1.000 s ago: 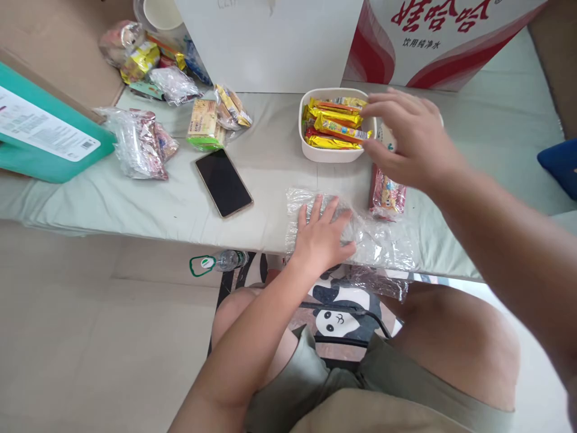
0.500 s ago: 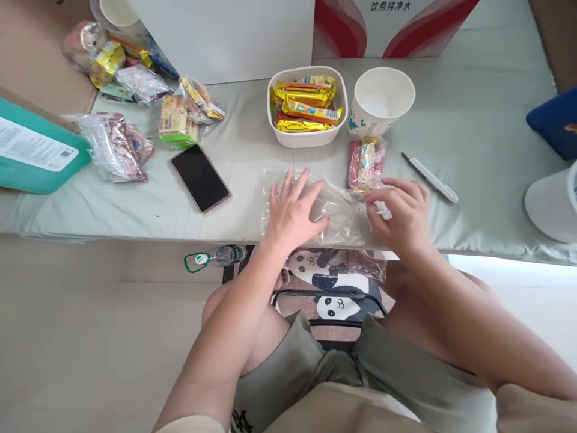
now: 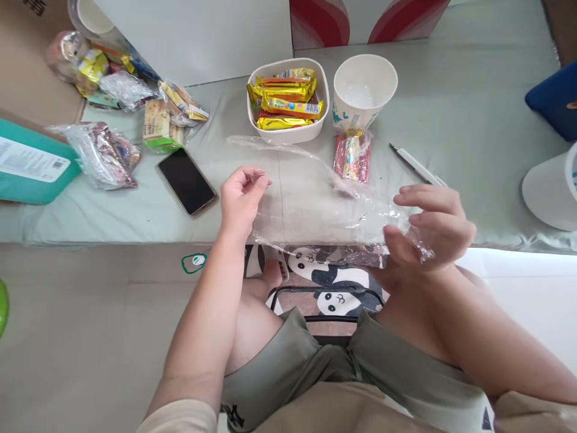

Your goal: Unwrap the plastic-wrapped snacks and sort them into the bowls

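Observation:
A clear plastic bag (image 3: 311, 204) is spread across the cloth and the table's front edge, between my two hands. My left hand (image 3: 238, 201) is closed, thumb and fingers pinched on the bag's left side. My right hand (image 3: 435, 225) has its fingers apart, with the crumpled right end of the bag against the thumb and palm. Just beyond the bag lies a clear pack of red and yellow wrapped snacks (image 3: 352, 157). Behind it stands a paper cup (image 3: 365, 90), and left of that a white bowl (image 3: 288, 135) with yellow snack packets (image 3: 291, 105).
A white utility knife (image 3: 417, 163) lies beyond my right hand. On the left are a phone (image 3: 187, 181), bagged snacks (image 3: 103, 153) and a teal container (image 3: 33, 162). Boxes (image 3: 198, 36) stand at the back. A white tub (image 3: 552, 189) sits at the far right.
My left hand has moved left from lying spread on the bag to pinching it. My right hand has shifted right and its fingers have parted. The bag is now stretched wider.

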The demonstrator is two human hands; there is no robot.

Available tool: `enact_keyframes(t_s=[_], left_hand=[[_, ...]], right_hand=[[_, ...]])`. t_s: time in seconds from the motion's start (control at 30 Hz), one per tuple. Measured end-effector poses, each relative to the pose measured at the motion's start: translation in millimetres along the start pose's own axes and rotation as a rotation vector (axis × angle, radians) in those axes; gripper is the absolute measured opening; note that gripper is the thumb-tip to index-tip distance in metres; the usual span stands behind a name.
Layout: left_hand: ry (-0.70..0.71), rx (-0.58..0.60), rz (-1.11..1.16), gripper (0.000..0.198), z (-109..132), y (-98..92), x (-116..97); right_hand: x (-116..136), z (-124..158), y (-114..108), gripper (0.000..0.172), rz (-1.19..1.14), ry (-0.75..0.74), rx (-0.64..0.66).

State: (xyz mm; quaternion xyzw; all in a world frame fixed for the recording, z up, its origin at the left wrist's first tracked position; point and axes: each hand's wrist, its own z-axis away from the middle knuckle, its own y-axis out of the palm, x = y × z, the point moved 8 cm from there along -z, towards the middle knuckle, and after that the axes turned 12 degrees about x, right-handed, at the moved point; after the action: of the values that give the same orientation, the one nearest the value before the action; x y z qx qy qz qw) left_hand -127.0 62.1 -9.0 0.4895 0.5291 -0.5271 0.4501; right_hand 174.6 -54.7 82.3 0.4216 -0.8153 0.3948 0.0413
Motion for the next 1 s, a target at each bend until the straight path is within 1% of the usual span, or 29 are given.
enact_keyframes(t_s=[0.03,0.07,0.1,0.13,0.17,0.2,0.23,0.27,0.3,0.33,0.37,0.47,0.53,0.57,0.67,0.77,0.87,0.97,1.0], left_hand=[[-0.004,-0.014,0.069,0.019,0,-0.5,-2],[-0.007,-0.031,0.124,0.020,-1,-1.6,-4],[-0.014,-0.047,0.168,0.021,-1,-3.1,-5],[-0.026,-0.060,0.200,0.022,0,-4.8,-5],[-0.043,-0.066,0.222,0.023,0,-6.2,-5],[-0.064,-0.061,0.236,0.023,-1,-6.9,-5],[-0.082,-0.051,0.246,0.023,-1,-7.2,-4],[-0.093,-0.039,0.254,0.023,-2,-7.1,-3],[-0.098,-0.028,0.261,0.023,-2,-7.1,-2],[-0.099,-0.024,0.269,0.022,-2,-7.3,-2],[-0.101,-0.026,0.280,0.023,-3,-7.7,-1],[-0.135,-0.032,0.317,0.027,-2,-9.1,2],[-0.151,-0.008,0.339,0.032,0,-9.2,1],[-0.154,0.012,0.350,0.033,0,-9.2,0],[-0.160,0.074,0.384,0.033,2,-10.0,-4],[-0.176,0.122,0.398,0.029,3,-11.0,-6],[-0.182,0.138,0.374,0.025,2,-11.7,-5],[-0.170,0.135,0.363,0.024,2,-11.5,-6],[-0.164,0.142,0.367,0.024,2,-10.8,-7]], right_hand=[[-4,3,2,0.044,-0.020,0.015,0.024],[-13,5,5,0.056,-0.043,0.071,0.051],[-25,8,8,0.064,-0.061,0.164,0.079],[-40,10,13,0.069,-0.066,0.283,0.111],[-53,13,18,0.068,-0.064,0.401,0.142],[-64,15,23,0.061,-0.057,0.495,0.175],[-71,16,28,0.049,-0.045,0.554,0.213],[-74,14,33,0.035,-0.030,0.575,0.242],[-74,11,37,0.021,-0.015,0.571,0.269],[-71,8,40,0.013,-0.006,0.552,0.280],[-67,5,40,0.010,-0.008,0.522,0.267],[-54,0,35,0.011,-0.089,0.443,0.130],[-53,2,32,0.007,-0.180,0.427,0.070],[-54,3,31,0.007,-0.212,0.430,0.059],[-62,7,30,0.015,-0.247,0.473,0.040],[-71,10,29,0.007,-0.322,0.533,0.005],[-71,10,24,0.009,-0.442,0.522,-0.052],[-69,8,23,0.010,-0.561,0.510,-0.052],[-70,8,24,0.015,-0.598,0.525,-0.038]])
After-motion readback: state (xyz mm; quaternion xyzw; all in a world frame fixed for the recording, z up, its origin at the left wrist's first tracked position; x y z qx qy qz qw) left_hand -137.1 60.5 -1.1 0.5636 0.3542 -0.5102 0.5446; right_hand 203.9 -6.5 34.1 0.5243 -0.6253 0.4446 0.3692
